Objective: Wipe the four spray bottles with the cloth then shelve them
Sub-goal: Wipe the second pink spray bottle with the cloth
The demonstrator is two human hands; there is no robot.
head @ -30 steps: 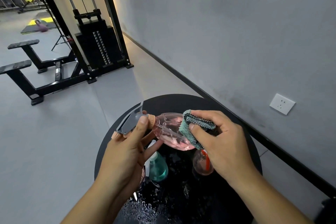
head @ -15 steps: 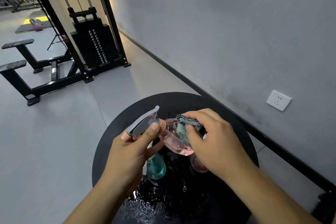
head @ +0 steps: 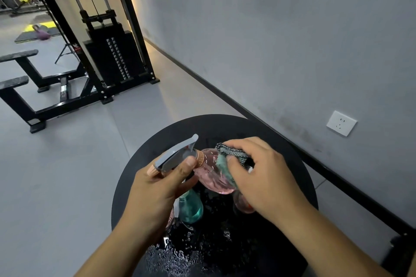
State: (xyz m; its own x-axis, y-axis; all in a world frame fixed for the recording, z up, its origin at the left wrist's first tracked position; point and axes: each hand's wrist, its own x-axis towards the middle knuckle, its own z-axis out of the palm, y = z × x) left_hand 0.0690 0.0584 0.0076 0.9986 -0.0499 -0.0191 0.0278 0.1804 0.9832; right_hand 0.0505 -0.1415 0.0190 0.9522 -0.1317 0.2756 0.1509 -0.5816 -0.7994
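Plastic, thin and clear, is what the pink spray bottle (head: 211, 175) looks to be made of, so it should be light and a little springy under pressure; pink liquid inside adds some weight toward its base. It lies tipped on its side at lower centre of the frame, held above the round black table (head: 225, 128). The left hand (head: 157, 189) is clamped on the neck just under the grey trigger head (head: 175, 156), thumb over the collar, which is the stiffest and surest place to hold. The right hand (head: 265, 177) is closed on a folded teal cloth (head: 229, 159) and presses it against the bottle's body. Water beads cover the near part of the tabletop, so the bottles are probably wet and slippery; squeezing the belly hard could flex it or let it slide, while the neck gives a firm purchase. Below the hands a teal bottle (head: 191, 207) stands on the table, and another pinkish bottle (head: 242, 203) shows partly under the right hand. No shelf for the bottles is clearly in view.
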